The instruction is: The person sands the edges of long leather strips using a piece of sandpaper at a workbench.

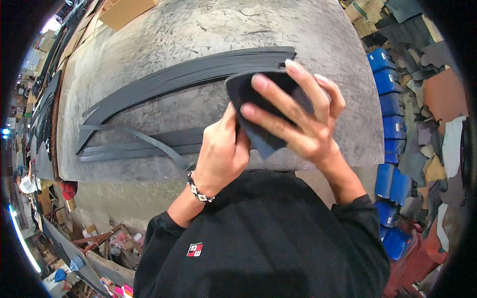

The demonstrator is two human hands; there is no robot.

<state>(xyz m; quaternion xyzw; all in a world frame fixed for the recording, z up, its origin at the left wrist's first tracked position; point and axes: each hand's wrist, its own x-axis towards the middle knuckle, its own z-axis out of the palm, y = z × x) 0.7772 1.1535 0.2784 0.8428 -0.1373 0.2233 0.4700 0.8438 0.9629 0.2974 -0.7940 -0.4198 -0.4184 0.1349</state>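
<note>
Close to my body, over the table's front edge, my left hand [222, 154] is closed, its thumb and fingers pinching the left edge of a dark, flat piece of material [263, 107]. Spread fingers of my right hand [303, 116] lie across that piece; they are slightly blurred. Behind it, a long curved stack of dark strips [184, 74] stretches over the grey table [248, 30]. More dark strips [144, 144] lie nearer to me, left of my left hand. One loose grey strip [154, 141] curves over them toward my left wrist.
An open cardboard box [126, 12] sits at the table's far left. Blue containers [390, 104] line the right side, beside scattered scraps of sheet material [444, 97]. Assorted debris [121, 243] covers the floor at the lower left. A person in white [30, 184] is at the far left.
</note>
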